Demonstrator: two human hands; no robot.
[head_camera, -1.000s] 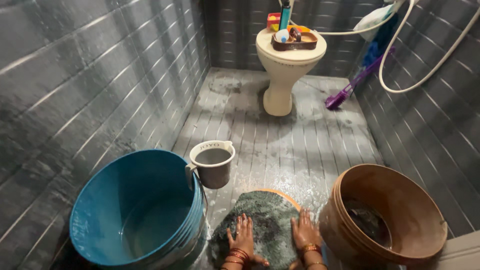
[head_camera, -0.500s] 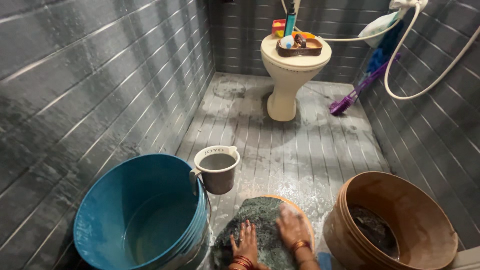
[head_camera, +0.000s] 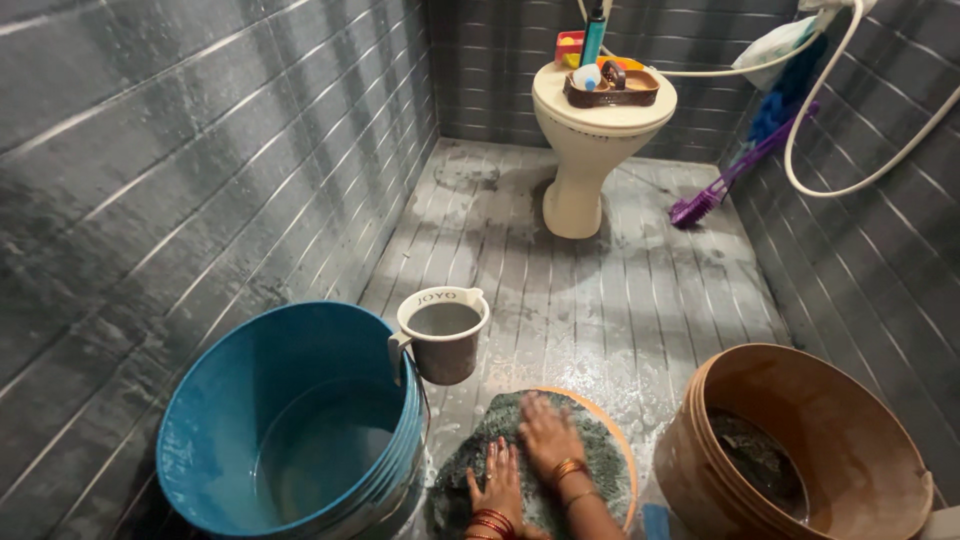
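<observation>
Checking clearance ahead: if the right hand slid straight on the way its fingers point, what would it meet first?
Likely the grey mug hung on the blue tub, past the mat edge; the right hand points up-left, depth unclear.

Few items qualify. Grey mug (head_camera: 443, 335) hooked on the blue bucket rim, roughly centre frame: small dark printed label on its pale rim band, 12 o'clock side of the mug. At frame 12–1 o'clock, on the closed toilet lid (head_camera: 604, 100), a brown tray (head_camera: 612, 88) holds small packages: a slim upright teal tube or bottle (head_camera: 594, 40) with dark cap, a small white-and-blue round container (head_camera: 586, 76) at the tray's 9 o'clock. Behind, at the tray's 10 o'clock, a red and yellow boxy pack (head_camera: 570, 47), partly hidden. White plastic bag or pouch (head_camera: 780, 45) hanging on the wall at frame 1 o'clock. No signs, no screens.
</observation>
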